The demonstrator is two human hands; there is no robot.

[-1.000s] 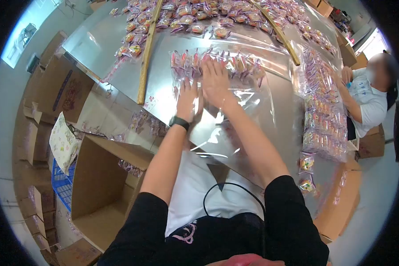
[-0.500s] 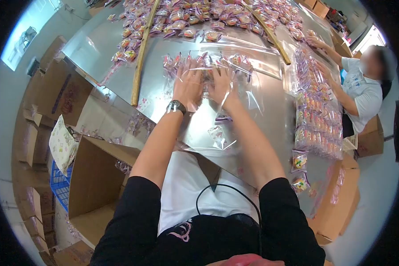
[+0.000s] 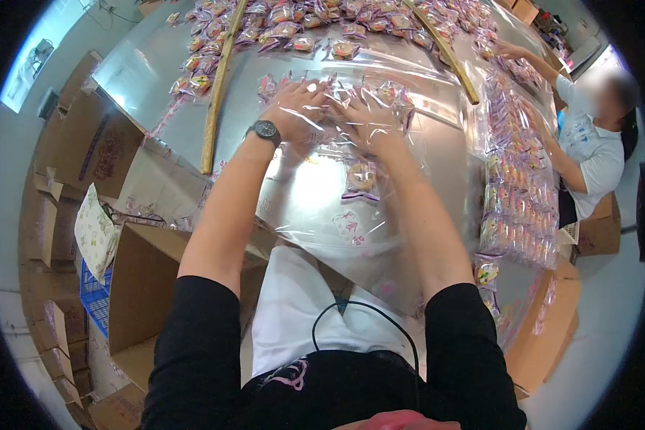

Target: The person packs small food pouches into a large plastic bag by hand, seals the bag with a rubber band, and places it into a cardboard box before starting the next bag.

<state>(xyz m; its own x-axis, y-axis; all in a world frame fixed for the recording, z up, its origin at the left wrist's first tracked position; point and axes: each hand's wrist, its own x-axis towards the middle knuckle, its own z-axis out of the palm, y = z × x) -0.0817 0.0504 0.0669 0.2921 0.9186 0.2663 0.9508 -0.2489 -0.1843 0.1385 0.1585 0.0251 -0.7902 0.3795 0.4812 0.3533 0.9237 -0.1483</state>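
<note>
A large clear plastic bag [image 3: 322,215] lies on the steel table [image 3: 136,64] in front of me. Inside its far end sits a row of small wrapped snack packets [image 3: 390,93]. My left hand [image 3: 294,107] rests flat on the packets at the left, fingers spread. My right hand [image 3: 369,118] presses on the packets at the right, beside the left hand. One loose packet [image 3: 360,175] lies lower in the bag, near my right forearm.
Many loose packets [image 3: 294,29] cover the far table between two wooden sticks [image 3: 215,86] [image 3: 448,54]. At the right a co-worker [image 3: 588,143] handles a long filled bag [image 3: 516,179]. Open cardboard boxes [image 3: 143,287] and a blue crate [image 3: 93,301] stand left of me.
Both hands have moved up to the row of packets at the bag's far end and spread over it. One packet now lies lower in the bag. The co-worker reaches farther up the table.
</note>
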